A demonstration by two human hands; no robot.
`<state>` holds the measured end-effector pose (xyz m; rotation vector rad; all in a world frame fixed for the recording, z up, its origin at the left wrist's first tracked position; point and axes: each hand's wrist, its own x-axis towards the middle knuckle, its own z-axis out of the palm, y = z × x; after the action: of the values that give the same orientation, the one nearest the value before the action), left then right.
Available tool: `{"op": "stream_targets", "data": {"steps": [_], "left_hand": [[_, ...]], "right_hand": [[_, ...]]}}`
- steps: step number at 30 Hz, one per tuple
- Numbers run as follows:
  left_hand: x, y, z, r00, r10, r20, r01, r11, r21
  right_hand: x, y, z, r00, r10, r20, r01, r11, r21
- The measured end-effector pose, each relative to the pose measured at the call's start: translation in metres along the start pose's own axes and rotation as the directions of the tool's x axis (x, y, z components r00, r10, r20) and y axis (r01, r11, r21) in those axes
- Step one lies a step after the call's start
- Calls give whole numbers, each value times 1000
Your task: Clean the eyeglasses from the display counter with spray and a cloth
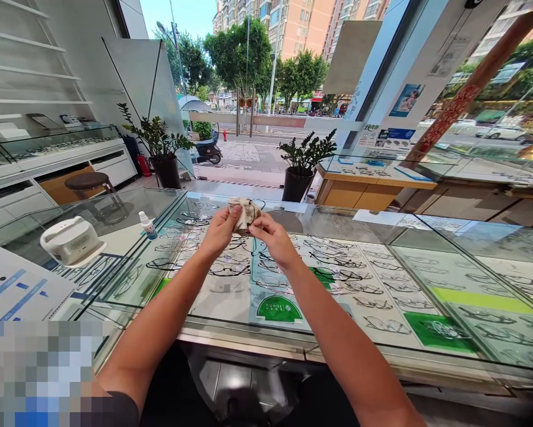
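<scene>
Above the glass display counter, my left hand is closed on a crumpled beige cloth, thumb pressed on top. My right hand meets it from the other side, its fingers pinched on a thin dark-framed pair of glasses. The cloth is wrapped around part of these glasses, so most of the frame is hidden. Rows of eyeglasses lie beneath the counter's glass, below both hands.
A small spray bottle and a white device stand on the counter at the left, beside a printed sheet. Two potted plants, a stool and glass doors are beyond the counter.
</scene>
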<state>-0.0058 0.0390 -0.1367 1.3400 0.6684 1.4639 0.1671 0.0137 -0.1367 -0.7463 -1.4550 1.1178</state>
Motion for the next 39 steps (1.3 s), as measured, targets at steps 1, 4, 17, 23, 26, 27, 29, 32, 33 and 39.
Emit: {"op": "stream_targets", "data": {"steps": [1, 4, 17, 23, 26, 27, 29, 32, 33, 39], "left_hand": [[0, 1, 1, 1000, -13, 16, 14, 1000, -7], [-1, 6, 1, 994, -65, 84, 70, 996, -62], [-4, 6, 5, 996, -3, -91, 0, 999, -39], [-2, 12, 1, 990, -80, 117, 92, 990, -108], [-3, 14, 4, 990, -62, 124, 74, 992, -98], [-4, 14, 5, 993, -54, 104, 63, 994, -87], [-5, 13, 7, 998, -47, 51, 50, 997, -66], [-6, 12, 8, 999, -33, -35, 32, 999, -37], [-6, 11, 8, 998, -25, -56, 23, 999, -27], [-3, 7, 7, 995, -2, -101, -3, 999, -48]], "right_hand": [[0, 0, 1, 1000, 1, 4, -1, 1000, 3], [-1, 0, 2, 1000, 30, 5, -30, 997, 66], [-5, -1, 9, 985, 115, 127, -141, 965, 223], [0, -1, 0, 989, 143, 44, -150, 946, 289], [0, -1, -1, 983, 171, 67, -184, 925, 332], [0, 0, 0, 980, 181, 81, -198, 920, 337], [-2, 1, 4, 977, 190, 98, -212, 923, 322], [-4, 2, 9, 978, 179, 104, -201, 942, 270], [-4, 2, 10, 980, 171, 106, -193, 946, 260], [-3, 0, 8, 992, 109, 60, -120, 964, 237]]}}
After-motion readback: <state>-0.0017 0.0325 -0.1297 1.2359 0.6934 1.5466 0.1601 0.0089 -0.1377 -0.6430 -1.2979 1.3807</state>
